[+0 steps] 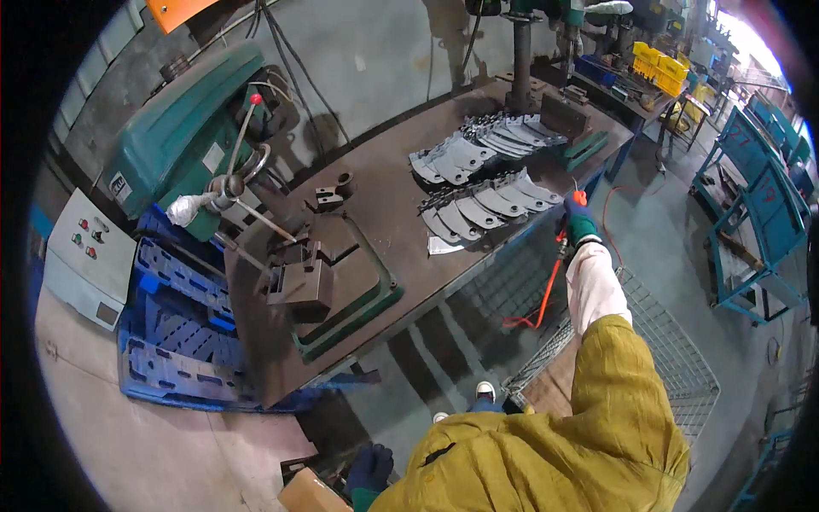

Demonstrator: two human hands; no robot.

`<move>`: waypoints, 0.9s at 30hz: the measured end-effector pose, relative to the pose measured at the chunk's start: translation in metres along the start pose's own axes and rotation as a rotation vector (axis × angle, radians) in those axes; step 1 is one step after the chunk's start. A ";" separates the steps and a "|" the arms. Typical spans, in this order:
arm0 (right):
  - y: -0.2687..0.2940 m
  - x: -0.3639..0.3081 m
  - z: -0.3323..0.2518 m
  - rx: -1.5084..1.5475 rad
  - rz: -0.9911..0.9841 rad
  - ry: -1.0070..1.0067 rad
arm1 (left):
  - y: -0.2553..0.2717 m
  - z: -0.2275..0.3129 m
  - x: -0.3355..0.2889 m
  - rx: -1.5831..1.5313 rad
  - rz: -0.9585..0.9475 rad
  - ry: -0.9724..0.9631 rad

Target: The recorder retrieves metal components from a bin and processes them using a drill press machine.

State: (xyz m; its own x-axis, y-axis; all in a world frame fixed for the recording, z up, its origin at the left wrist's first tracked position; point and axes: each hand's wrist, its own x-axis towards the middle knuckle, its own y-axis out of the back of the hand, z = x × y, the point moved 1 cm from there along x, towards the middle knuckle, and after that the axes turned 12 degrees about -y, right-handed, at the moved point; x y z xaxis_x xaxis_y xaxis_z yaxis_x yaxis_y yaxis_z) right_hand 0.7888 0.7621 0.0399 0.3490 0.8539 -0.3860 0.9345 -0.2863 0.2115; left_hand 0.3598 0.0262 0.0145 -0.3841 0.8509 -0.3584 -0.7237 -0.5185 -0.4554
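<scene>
My right hand (581, 225), in a green and dark glove, is stretched out past the table's right front edge and closed around an air blow gun (580, 198) with an orange top. A red-orange hose (547, 292) hangs down from it. Left of that hand, curved grey metal plates (482, 213) with holes lie in overlapping rows on the brown table (384, 183). Behind them is a second group of the same plates (456, 158). Low in the picture, my left hand (370, 468), in a dark blue glove, is beside a cardboard box (312, 493). Its fingers look loosely apart, with nothing visible in them.
A green drill press (183, 128) stands at the table's left, with a metal vise block (303, 286) on its base. Blue plastic pallets (183, 367) and a grey control box (85, 256) are left. A wire mesh cage (682, 367) stands beside my right arm; blue carts (759, 205) are farther right.
</scene>
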 end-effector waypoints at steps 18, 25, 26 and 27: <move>-0.070 0.043 0.017 0.730 -0.546 -0.300 | -0.088 0.034 -0.009 0.218 0.398 0.184; -0.069 0.042 -0.004 0.648 -0.573 -0.159 | -0.104 0.031 0.012 0.211 0.390 0.193; -0.070 0.045 -0.010 0.672 -0.560 -0.181 | -0.105 0.032 0.013 0.209 0.390 0.192; -0.069 0.048 -0.015 0.696 -0.548 -0.201 | -0.106 0.033 0.014 0.209 0.391 0.188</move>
State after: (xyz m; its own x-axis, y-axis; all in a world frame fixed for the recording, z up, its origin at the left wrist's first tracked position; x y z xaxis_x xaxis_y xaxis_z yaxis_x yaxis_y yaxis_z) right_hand 0.7398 0.8297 0.0201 -0.2122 0.8747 -0.4357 0.7816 -0.1157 -0.6130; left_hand 0.4121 0.0958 0.0850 -0.5540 0.5554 -0.6202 -0.6528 -0.7521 -0.0905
